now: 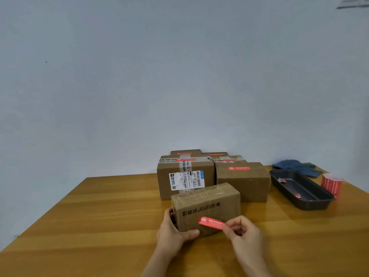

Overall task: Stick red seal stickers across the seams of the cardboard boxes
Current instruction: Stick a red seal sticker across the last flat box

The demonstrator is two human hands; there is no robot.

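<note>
The right hand [242, 230] is pinching one end of a red seal sticker [212, 222], its long axis running leftward across the near face of the small cardboard box [207, 206]. The left hand [175, 229] is gripping that box's left end, near the bench's [99, 216] front edge, with the taped top seam lying above and beyond the sticker.

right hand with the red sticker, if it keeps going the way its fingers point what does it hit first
Probably the near face of the small cardboard box: the right hand points left and away, its red sticker already overlapping that face, though depth is unclear.
</note>
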